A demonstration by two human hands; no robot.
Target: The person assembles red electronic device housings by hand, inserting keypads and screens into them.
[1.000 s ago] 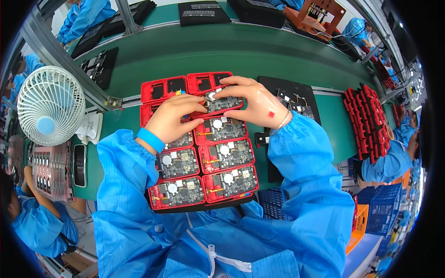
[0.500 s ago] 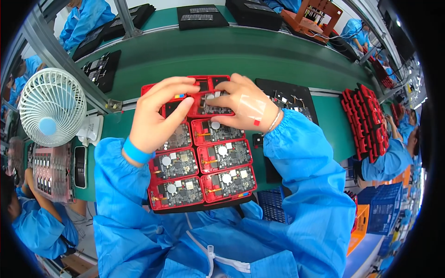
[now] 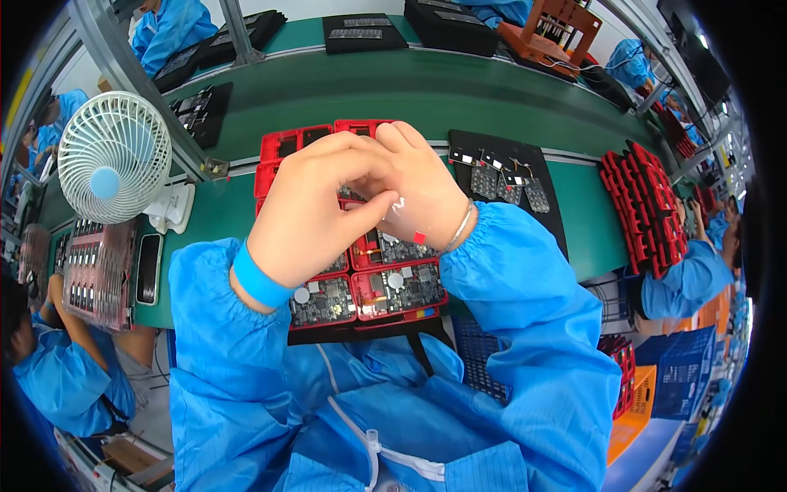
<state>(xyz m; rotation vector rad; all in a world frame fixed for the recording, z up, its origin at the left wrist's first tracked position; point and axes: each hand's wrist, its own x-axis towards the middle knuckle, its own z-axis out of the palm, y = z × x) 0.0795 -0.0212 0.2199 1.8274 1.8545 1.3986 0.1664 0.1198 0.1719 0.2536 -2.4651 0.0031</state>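
Observation:
My left hand (image 3: 311, 201), with a blue wristband (image 3: 261, 277), reaches across to my right hand (image 3: 430, 193). Its thumb and forefinger pinch the edge of a clear film (image 3: 398, 205) stuck on the back of the right hand. A small red tab (image 3: 420, 239) shows on that film. The right hand is bent over, and its fingertips are hidden. Both hands hover over rows of red cases (image 3: 358, 295) holding circuit boards (image 3: 398, 287) with round white discs. The hands cover the middle of these rows.
A white fan (image 3: 115, 160) and a phone (image 3: 148, 269) stand to the left, near stacked clear trays (image 3: 97, 271). On the right lie a black mat (image 3: 545, 176) with small parts and stacked red frames (image 3: 643, 209). A green conveyor (image 3: 328, 94) runs behind. Other people work around.
My left hand has moved right, from the red cases onto the back of my right hand, and now pinches the film there. The right hand has lifted off the cases and turned.

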